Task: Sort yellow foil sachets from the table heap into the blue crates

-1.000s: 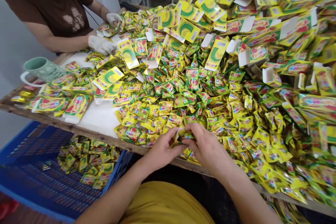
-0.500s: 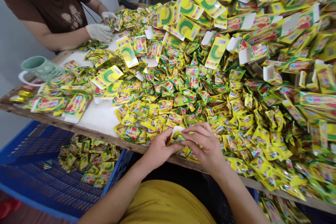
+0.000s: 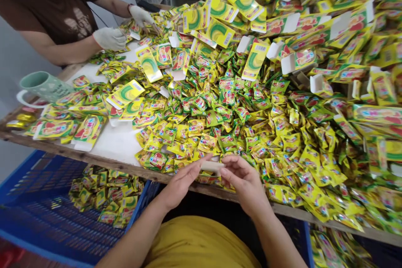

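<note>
Between my two hands is a small cardboard box (image 3: 212,166), its pale end turned up toward me, at the table's near edge. My left hand (image 3: 181,184) presses against the box's left side with fingers fairly straight. On the other side, my right hand (image 3: 243,180) grips it between thumb and curled fingers. The box's far sides are hidden. Just beyond lie many small yellow and green candy packets (image 3: 207,142) in a wide heap.
A pile of open yellow boxes (image 3: 301,60) covers the table's right. Blue crates (image 3: 94,234) stand below the edge, holding filled boxes. A green mug (image 3: 47,86) sits at left. Across the table, a co-worker's gloved hands (image 3: 111,38) are among packets.
The box between my hands has turned, so its pale end now faces up. My left fingers have straightened along it. The co-worker's gloved hands have moved apart.
</note>
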